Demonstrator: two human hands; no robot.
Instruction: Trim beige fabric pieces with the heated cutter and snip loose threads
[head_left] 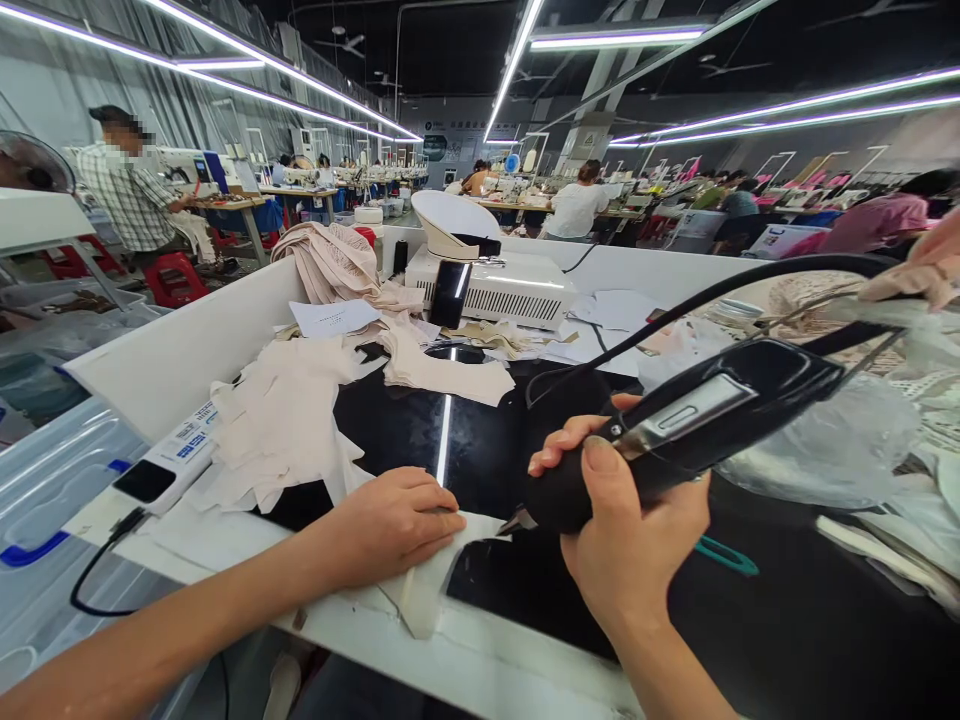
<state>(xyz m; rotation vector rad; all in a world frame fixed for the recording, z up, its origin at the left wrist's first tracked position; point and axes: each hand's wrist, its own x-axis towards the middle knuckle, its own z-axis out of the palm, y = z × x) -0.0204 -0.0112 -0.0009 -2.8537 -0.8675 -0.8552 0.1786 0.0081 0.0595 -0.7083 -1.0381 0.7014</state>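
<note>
My left hand (397, 525) presses a cream fabric piece (424, 590) onto the black tabletop at the front edge, fingers together and bent over the cloth. In my right hand (637, 530) is a black corded electric hand tool (720, 410), with a silver plate on its side and a rounded black head. Its narrow pointed metal tip lies at the right corner of the fabric piece, seemingly touching it. My fingers wrap the tool near its head. A heap of cut cream fabric pieces (281, 425) lies left of my hands, and a curved stack of them (450, 370) lies beyond.
A white slotted box (517, 290) stands at the back behind a propped phone (450, 293). Plastic bags (832, 440) and a teal tool (727, 556) lie right. Another person's hand (919, 265) reaches in there. A white power bank (161, 475) sits at the left edge.
</note>
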